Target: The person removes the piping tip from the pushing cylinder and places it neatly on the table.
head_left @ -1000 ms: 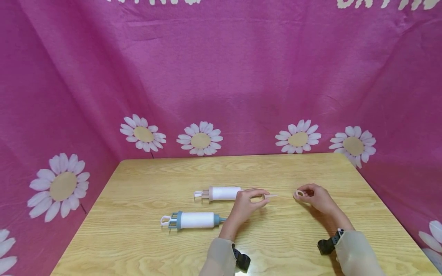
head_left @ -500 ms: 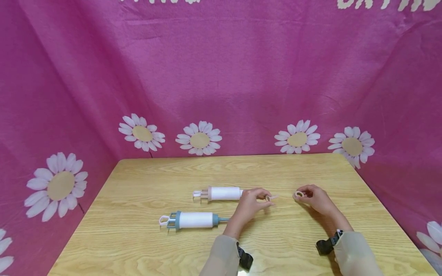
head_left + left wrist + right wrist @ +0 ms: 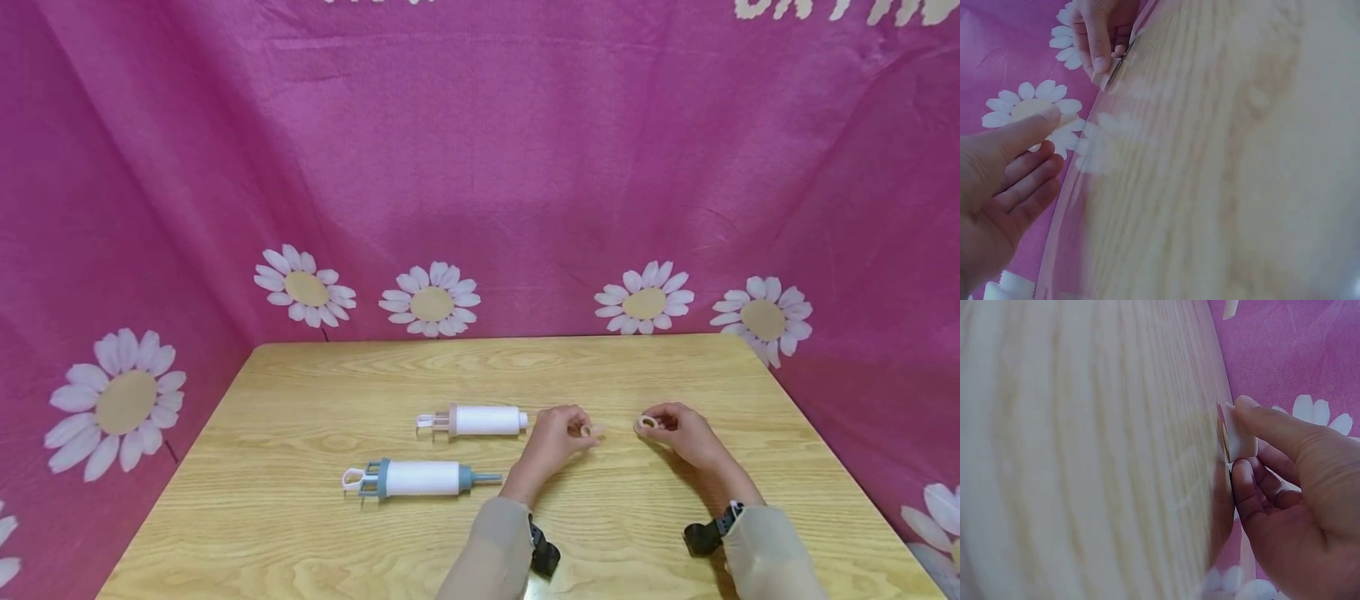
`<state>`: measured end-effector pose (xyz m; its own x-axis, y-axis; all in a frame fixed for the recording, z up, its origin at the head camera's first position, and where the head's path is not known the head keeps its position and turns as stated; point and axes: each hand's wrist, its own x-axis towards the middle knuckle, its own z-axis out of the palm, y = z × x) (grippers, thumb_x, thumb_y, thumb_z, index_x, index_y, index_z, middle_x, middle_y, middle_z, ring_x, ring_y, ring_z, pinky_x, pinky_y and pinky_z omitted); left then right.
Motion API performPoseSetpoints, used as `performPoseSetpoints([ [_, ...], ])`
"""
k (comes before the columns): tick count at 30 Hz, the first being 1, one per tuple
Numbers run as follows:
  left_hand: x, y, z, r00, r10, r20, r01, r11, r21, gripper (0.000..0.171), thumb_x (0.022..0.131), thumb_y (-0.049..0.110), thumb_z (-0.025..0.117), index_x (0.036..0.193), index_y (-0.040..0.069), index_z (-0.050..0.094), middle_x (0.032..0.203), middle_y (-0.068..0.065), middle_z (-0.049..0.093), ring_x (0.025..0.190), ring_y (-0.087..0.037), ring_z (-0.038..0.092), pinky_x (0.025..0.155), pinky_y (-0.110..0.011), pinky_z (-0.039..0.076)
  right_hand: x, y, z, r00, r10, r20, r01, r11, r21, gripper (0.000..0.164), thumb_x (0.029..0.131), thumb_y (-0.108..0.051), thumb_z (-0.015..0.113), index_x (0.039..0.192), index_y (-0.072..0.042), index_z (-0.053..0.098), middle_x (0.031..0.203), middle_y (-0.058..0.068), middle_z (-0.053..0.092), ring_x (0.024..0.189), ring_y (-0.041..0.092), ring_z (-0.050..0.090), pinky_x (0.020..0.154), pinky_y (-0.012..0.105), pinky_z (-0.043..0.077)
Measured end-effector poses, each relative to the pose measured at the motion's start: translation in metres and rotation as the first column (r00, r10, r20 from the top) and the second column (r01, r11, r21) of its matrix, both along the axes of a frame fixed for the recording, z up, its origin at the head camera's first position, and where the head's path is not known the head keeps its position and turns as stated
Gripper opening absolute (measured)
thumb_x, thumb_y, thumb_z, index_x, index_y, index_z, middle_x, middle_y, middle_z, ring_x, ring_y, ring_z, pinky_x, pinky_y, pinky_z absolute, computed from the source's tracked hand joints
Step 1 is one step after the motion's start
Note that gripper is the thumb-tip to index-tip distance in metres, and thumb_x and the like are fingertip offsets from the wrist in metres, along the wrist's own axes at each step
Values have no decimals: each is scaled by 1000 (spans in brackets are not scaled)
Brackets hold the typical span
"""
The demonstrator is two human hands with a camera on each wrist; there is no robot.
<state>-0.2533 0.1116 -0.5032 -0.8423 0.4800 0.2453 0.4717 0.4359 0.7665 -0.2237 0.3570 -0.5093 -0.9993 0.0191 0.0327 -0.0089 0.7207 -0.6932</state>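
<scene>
My left hand [image 3: 555, 435] pinches a small beige nozzle [image 3: 597, 430] between thumb and fingers, just above the table; its round base faces the palm and its narrow tip points right. In the left wrist view the thumb mostly covers it. My right hand [image 3: 686, 435] holds a short beige ring [image 3: 1244, 434] by its side, at the tabletop. To the left of my left hand lies a large syringe with a white barrel [image 3: 487, 420] and pinkish-beige collar, its right end a bare white stub. Nearer me lies a like syringe [image 3: 423, 478] with blue-grey collar and nozzle.
All of this is on a wood-grain table [image 3: 375, 375]. A magenta cloth [image 3: 480, 167] with white daisies hangs behind it and along both sides. Each wrist wears a small black camera, such as the left camera [image 3: 545, 557].
My left hand has shifted right with the nozzle and turned so its round base shows more. The pink syringe's right end has come into view. My right hand has barely moved.
</scene>
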Motion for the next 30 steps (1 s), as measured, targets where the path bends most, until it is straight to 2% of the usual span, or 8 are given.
performPoseSetpoints([
  [5,-3,0,-4,999,44,-13,-44,999,-28,16,79,16,81,84,10,68,79,0,64,68,2,51,62,-10,43,0,-1,-1,1000,6,-4,-6,1000,5,36,90,-24,71,113,3,66,102,15,59,85,13,51,69,17,45],
  [12,-4,-1,-4,999,45,-2,-45,995,-90,15,81,15,80,83,10,66,77,1,60,68,0,47,61,-12,41,0,-1,-1,1000,-3,17,3,1000,1,38,91,-26,70,114,2,65,105,16,59,88,17,51,68,18,45],
  [14,-4,-1,-4,998,56,-18,-58,992,-116,16,81,16,80,82,11,65,76,2,60,68,-1,47,61,-12,40,0,-1,-1,1000,-5,19,5,1000,-1,38,91,-27,70,115,2,65,105,16,59,88,17,51,68,18,44],
  [21,-3,-1,-1,983,99,-154,-129,971,-199,19,77,19,83,79,12,65,74,4,60,69,-4,48,60,-13,38,0,0,-1,999,-18,42,19,1000,-24,42,91,-29,70,117,2,63,107,15,57,90,17,50,72,19,44],
  [30,-4,2,-3,976,106,-190,-158,946,-282,17,78,23,82,82,13,69,80,4,63,72,-7,54,62,-16,43,2,-1,1,999,-14,31,14,1000,-8,38,91,-26,70,115,3,65,103,14,58,87,16,50,68,18,43],
])
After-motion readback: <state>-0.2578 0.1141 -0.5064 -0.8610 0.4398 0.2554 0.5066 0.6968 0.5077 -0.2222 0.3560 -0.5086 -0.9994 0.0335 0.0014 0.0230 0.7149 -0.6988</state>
